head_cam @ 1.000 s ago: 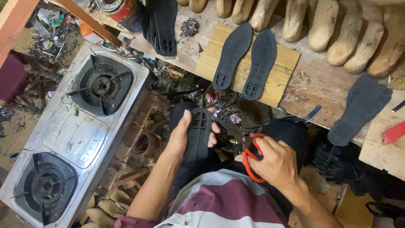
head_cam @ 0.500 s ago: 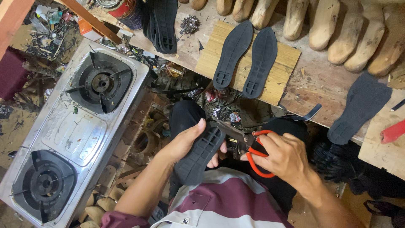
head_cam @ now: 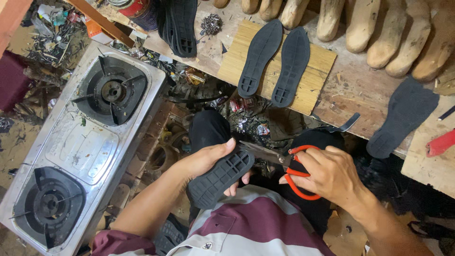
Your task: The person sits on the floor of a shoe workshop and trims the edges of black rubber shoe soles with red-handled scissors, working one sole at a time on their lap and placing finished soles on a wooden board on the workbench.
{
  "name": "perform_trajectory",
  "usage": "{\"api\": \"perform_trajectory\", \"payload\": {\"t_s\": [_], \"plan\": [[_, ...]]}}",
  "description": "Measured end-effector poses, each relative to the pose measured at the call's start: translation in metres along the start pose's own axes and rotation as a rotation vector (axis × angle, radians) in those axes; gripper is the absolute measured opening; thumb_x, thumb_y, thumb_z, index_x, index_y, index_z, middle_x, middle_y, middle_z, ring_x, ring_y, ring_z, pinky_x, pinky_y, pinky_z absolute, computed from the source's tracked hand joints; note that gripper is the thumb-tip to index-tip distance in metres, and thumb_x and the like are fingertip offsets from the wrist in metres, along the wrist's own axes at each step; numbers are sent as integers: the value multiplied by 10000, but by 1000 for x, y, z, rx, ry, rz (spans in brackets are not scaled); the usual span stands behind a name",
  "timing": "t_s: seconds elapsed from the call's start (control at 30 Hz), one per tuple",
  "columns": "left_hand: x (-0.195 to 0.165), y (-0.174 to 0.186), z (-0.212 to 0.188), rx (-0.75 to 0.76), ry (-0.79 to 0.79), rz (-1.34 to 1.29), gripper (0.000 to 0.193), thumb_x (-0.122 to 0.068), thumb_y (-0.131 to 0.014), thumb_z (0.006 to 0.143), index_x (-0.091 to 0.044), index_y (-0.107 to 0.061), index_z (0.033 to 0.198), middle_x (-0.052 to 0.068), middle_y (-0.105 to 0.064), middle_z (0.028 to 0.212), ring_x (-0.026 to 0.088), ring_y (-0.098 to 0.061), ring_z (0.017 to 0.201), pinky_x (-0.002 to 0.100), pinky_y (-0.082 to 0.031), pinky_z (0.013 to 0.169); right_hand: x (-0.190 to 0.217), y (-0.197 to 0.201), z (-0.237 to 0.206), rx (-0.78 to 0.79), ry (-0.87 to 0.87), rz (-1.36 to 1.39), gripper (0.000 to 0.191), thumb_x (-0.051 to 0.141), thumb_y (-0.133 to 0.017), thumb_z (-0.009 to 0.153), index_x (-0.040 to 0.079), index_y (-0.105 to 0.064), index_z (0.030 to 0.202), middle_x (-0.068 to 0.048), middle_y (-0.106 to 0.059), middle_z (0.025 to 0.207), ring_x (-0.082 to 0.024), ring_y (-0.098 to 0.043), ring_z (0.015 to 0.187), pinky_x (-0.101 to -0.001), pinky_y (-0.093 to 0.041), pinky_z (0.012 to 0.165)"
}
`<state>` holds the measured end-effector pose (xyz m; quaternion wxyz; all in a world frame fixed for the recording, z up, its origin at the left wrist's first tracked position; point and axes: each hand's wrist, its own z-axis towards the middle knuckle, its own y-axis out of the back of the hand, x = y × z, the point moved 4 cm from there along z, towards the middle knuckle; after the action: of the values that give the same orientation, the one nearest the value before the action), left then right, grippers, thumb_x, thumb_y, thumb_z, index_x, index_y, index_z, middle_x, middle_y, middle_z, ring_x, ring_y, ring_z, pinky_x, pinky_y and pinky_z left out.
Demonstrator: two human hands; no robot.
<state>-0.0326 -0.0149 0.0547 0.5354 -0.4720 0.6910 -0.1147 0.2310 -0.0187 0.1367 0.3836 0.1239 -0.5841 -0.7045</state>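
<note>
My left hand (head_cam: 204, 160) grips a black rubber shoe sole (head_cam: 219, 178), tread side up, over my lap. My right hand (head_cam: 332, 173) holds red-handled scissors (head_cam: 293, 168), fingers through the loops. The blades point left and meet the sole's upper edge near my left fingertips. Both hands sit just above my striped shirt, in front of the low workbench.
Two black soles (head_cam: 275, 64) lie on a pale wooden board (head_cam: 322, 66) on the workbench. A stack of soles (head_cam: 179, 23) stands further left, wooden shoe lasts (head_cam: 379, 28) line the back, and a dark insole (head_cam: 403, 116) lies at right. A two-burner gas stove (head_cam: 80, 142) sits at my left.
The sole has swung from standing upright to lying tilted, toe toward the right. My right hand brought the scissors leftward, up against the sole's edge.
</note>
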Motion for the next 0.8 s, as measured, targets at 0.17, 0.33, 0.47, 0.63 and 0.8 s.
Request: {"api": "perform_trajectory", "payload": {"t_s": [0.17,0.33,0.47,0.63,0.8], "plan": [[-1,-3,2,37,13,-11,832,-670,-280,1055,64,-652,1176,181,-715,1062,254,-732,739,368,-625,650,-5,3,-3,82,29,-27,595,527,-856,631,26,-713,919,-76,-662,758,-256,-618,575,-355,-474,529],[5,-2,4,12,54,-42,716,-629,-302,1036,-33,-639,1246,175,-710,1009,254,-726,694,372,-627,613,-7,3,-5,98,48,-14,579,539,-834,642,30,-706,886,-71,-666,760,-240,-633,590,-355,-478,536],[10,3,7,-7,123,31,793,-644,-282,1056,39,-685,1093,151,-731,987,235,-740,723,353,-630,652,-8,-2,-6,99,50,-29,579,546,-835,649,32,-709,882,-72,-663,747,-244,-633,583,-358,-490,543],[-1,14,14,-165,-108,355,733,-579,-322,1080,35,-722,1104,121,-750,1013,202,-679,928,351,-535,899,-12,-9,-14,52,-91,3,554,493,-878,612,30,-705,861,-86,-647,704,-278,-613,537,-365,-485,515],[-24,21,-1,-390,-271,589,489,-441,-476,1045,-45,-638,1281,104,-735,1127,171,-653,1086,339,-477,1036,-15,-22,-27,-96,-189,81,498,380,-909,619,25,-667,869,-110,-696,812,-290,-662,608,-374,-515,552]]}}
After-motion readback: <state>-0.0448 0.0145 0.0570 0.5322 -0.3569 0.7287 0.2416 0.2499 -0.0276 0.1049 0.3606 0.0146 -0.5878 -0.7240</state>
